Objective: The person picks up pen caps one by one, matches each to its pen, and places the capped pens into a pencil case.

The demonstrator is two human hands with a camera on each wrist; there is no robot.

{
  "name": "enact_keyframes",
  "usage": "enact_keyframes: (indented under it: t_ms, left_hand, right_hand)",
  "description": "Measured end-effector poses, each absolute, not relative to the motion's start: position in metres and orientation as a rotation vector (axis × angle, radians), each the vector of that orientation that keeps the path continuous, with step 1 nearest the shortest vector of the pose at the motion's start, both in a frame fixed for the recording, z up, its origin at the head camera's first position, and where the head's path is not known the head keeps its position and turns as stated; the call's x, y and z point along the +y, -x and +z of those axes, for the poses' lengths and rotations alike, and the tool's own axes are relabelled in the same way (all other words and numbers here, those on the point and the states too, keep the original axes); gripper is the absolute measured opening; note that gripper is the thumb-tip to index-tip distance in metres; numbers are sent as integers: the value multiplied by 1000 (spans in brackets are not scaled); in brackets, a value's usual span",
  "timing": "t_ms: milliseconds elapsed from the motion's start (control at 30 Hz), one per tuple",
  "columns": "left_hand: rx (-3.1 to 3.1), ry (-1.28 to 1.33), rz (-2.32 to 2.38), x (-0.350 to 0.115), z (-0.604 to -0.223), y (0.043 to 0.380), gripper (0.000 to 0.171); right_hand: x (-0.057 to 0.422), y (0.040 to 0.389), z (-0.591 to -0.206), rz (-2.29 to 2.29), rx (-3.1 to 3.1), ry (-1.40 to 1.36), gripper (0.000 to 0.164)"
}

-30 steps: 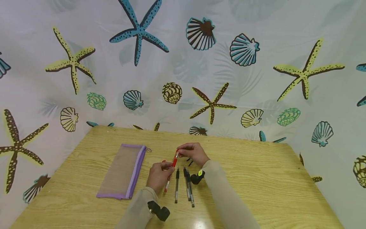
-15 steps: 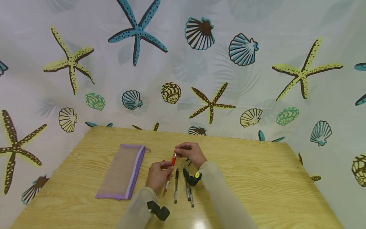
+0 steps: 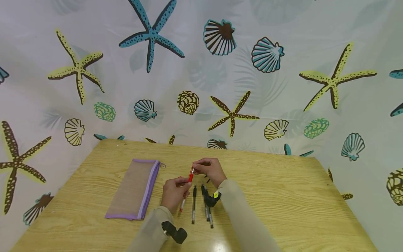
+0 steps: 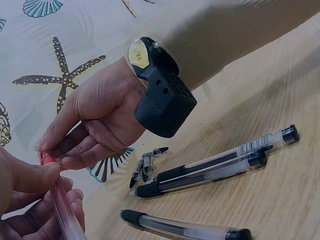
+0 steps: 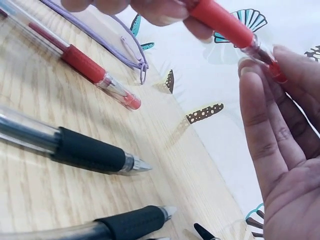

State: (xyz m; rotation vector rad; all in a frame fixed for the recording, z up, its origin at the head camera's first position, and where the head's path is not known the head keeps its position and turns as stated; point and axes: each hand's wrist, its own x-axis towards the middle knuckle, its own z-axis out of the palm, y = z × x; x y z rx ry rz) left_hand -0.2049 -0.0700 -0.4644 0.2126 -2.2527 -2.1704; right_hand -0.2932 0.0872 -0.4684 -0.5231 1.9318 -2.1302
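Observation:
My left hand (image 3: 174, 192) grips a red gel pen (image 5: 227, 25) around its barrel, holding it raised with the tip pointing away. At that tip, my right hand (image 3: 211, 169) pinches the clear cap with a red end (image 5: 278, 73) between thumb and fingers. The cap sits around the metal point. A second red pen (image 5: 85, 64), capped, lies on the table below the left hand. To its right lie several black gel pens (image 4: 205, 170) with bare tips. Their loose black-and-clear caps (image 4: 146, 166) are grouped just beyond the tips, partly behind the right hand in the head view.
A mesh zip pouch (image 3: 132, 189) with purple edging lies flat on the wooden table (image 3: 277, 196) at the left. Behind the table hangs a pale curtain (image 3: 189, 70) printed with starfish and shells. Each wrist wears a small black camera (image 4: 165, 105).
My right hand and wrist have shifted slightly left, so the wrist camera now covers more of the black pens. Both hands keep their hold on the red pen and its cap.

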Motion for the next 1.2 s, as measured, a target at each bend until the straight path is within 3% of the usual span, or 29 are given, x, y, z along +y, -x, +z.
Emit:
enact_keyframes:
  t_ms: [267, 500, 900, 1200]
  left_hand:
    - [-2264, -257, -2154, -68, -464, 203, 19]
    - [-2258, -272, -2153, -68, -462, 201, 20]
    - [-2251, -272, -2164, -68, -462, 199, 19]
    - [-2273, -294, -2142, -66, -462, 200, 19]
  right_hand:
    - [86, 291, -468, -2152, 1905, 503, 35]
    - [85, 288, -466, -2175, 1878, 519, 17]
    - [85, 284, -467, -2143, 1927, 492, 22]
    - [85, 286, -469, -2109, 1970, 502, 36]
